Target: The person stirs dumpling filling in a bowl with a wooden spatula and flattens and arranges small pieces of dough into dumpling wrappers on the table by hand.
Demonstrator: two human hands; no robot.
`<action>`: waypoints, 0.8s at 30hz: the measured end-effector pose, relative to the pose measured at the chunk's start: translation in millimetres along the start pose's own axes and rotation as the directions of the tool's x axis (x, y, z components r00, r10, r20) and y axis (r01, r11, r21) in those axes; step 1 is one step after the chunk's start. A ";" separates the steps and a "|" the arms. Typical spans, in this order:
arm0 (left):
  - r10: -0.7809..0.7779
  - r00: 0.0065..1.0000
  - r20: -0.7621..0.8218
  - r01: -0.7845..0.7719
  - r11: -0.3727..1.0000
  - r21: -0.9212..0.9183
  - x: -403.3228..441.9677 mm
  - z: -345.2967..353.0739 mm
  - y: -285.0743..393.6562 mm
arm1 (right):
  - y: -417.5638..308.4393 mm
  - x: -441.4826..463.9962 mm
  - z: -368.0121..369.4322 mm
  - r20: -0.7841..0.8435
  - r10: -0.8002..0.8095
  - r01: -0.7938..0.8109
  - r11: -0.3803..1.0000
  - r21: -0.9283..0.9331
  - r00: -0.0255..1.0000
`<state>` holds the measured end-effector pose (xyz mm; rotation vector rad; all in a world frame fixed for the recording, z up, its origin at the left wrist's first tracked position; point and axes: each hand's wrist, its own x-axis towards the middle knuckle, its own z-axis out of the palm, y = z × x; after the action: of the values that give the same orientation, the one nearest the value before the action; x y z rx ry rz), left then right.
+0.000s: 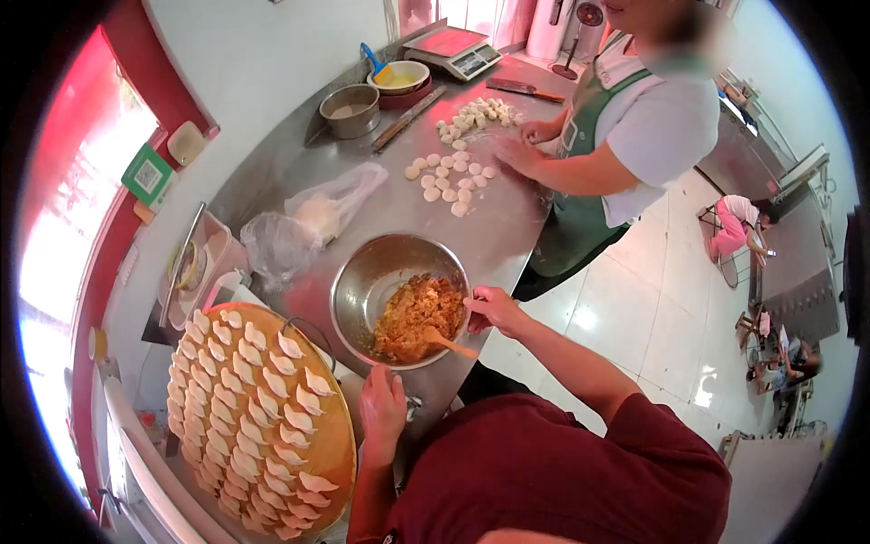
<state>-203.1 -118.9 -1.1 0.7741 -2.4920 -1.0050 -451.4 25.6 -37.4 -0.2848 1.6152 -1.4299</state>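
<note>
On the brushed grey steel table (390,204), a wide round bowl of shiny steel (352,295) sits close to the person in the dark red shirt (580,462). Inside it, heaped towards the near side, is an orange-brown chopped filling (412,317), with an orange-tan spoon (451,344) sunk in it, its handle slanting out over the rim. The right hand (494,309) is closed at the rim, seeming to pinch the steel between thumb and fingers. The left hand (382,408) is loosely curled at the bowl's near edge; I cannot tell from here whether it grips the rim or only rests against it.

I'd judge the step in hand to be steadying or placing the bowl, rather than stirring, since neither hand is on the spoon. A next move would call for keeping the bowl level and minding that handle. Just beside it, a round yellow-tan board (337,435) carries rows of pale, crescent-shaped dumplings (249,406); across the table, a co-worker's hand (521,156) is near flat white dough rounds (443,182).

As for writing, a green-and-white card (148,175) by the window bears a QR code, but I can't make out its words. The co-worker's green apron (580,136) has a pale mark too small to read, and the digits on the pale counter scale (476,62) are illegible too
</note>
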 end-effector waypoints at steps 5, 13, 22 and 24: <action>-0.018 0.999 0.045 0.013 0.992 0.124 -0.5 2.8 3.9 | -9.5 35.7 -4.3 -0.250 -0.071 0.059 0.997 -0.058 0.965; 0.017 1.000 0.018 -0.021 0.974 0.226 -5.0 8.1 0.5 | 15.3 94.1 5.4 -0.371 -0.433 0.304 0.883 -0.358 0.821; 0.047 0.999 0.021 -0.051 0.956 0.290 -5.9 5.9 4.6 | 7.4 66.4 -11.8 -0.405 -0.072 0.116 0.989 0.087 0.912; 0.066 0.998 0.001 -0.064 0.954 0.293 -6.2 6.6 4.9 | 15.2 66.1 -23.6 -0.484 -0.228 0.225 0.972 -0.067 0.845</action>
<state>-203.2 -108.8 -2.8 0.7714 -2.6749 -0.6141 -498.9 -0.2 -84.7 -0.1216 2.0484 -1.7799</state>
